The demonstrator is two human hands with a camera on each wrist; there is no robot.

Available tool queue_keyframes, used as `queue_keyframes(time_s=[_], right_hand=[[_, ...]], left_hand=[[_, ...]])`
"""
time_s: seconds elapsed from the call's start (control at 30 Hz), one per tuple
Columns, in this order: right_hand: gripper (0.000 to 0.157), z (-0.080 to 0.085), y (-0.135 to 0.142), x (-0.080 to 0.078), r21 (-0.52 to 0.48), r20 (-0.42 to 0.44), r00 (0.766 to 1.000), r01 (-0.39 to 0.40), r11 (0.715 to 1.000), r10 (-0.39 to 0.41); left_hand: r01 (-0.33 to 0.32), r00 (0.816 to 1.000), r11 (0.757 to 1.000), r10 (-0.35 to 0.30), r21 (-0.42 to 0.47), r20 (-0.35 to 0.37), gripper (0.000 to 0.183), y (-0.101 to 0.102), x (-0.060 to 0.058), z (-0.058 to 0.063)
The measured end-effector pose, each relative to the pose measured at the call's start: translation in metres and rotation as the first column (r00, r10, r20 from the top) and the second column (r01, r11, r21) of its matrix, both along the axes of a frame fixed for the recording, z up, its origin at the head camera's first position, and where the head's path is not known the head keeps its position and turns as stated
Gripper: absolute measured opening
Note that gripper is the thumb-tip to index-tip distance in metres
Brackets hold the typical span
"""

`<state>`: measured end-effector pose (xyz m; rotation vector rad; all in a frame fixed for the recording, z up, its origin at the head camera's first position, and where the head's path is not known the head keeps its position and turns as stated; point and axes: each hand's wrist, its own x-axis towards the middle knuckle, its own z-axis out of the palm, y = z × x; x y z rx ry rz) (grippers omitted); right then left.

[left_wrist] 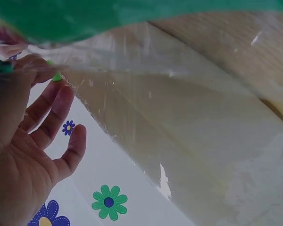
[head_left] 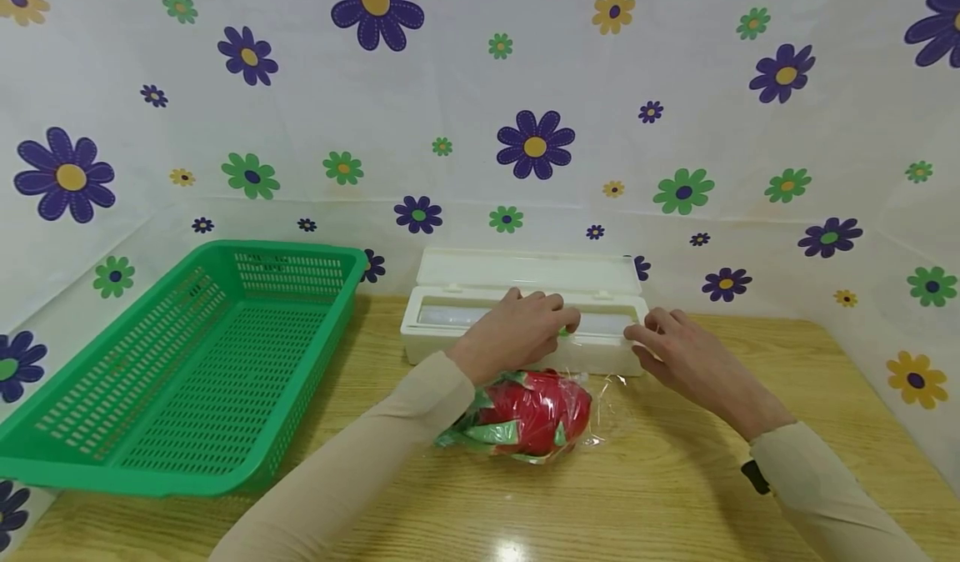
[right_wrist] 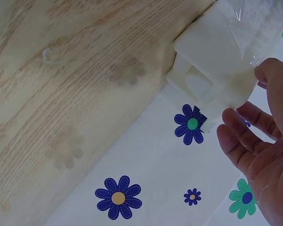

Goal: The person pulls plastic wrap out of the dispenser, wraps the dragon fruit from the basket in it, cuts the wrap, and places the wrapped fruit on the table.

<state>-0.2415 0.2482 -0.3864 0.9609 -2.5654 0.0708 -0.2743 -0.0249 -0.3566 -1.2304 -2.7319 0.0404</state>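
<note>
A white cling film dispenser (head_left: 517, 347) lies lengthwise near the back, its lid (head_left: 525, 270) raised and a roll of film (head_left: 450, 315) visible inside. At its front edge my left hand (head_left: 517, 333) pinches a small green slide cutter (left_wrist: 56, 76), mostly covered by the fingers. My right hand (head_left: 693, 366) grips the dispenser's right end, thumb and fingertips at the corner. In front lies a red dragon fruit (head_left: 543, 412) with green scales, covered by clear film (head_left: 611, 408) that stretches up to the dispenser. My left wrist partly overlaps the fruit in the head view.
A green slotted basket (head_left: 348, 295) stands on the left of the wooden table (head_left: 600, 504). A white sheet printed with flowers (head_left: 450, 87) hangs close behind the dispenser and along both sides.
</note>
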Motion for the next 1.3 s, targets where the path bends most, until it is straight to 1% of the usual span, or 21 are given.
queue_keyframes(time_s=[0.33,0.87,1.03,1.3], right_hand=[[0.031,0.001,0.000,0.001,-0.010,-0.008,1.000,-0.008,1.000,0.008],[0.031,0.001,0.001,0.000,-0.010,0.017,1.000,0.010,1.000,-0.010],[0.032,0.000,0.000,0.001,-0.016,0.023,1.000,0.013,1.000,-0.013],[0.031,-0.001,0.000,0.000,-0.022,0.022,1.000,0.004,1.000,-0.004]], left_hand=[[-0.004,1.000,1.000,0.004,0.006,-0.012,0.021,-0.001,-0.003,-0.002],[-0.022,0.999,1.000,0.022,0.013,0.029,0.023,-0.005,-0.001,0.002],[-0.024,0.999,0.999,0.024,0.022,0.031,0.023,-0.009,0.001,0.001],[-0.038,0.998,0.999,0.036,0.032,0.055,0.024,-0.012,0.001,0.000]])
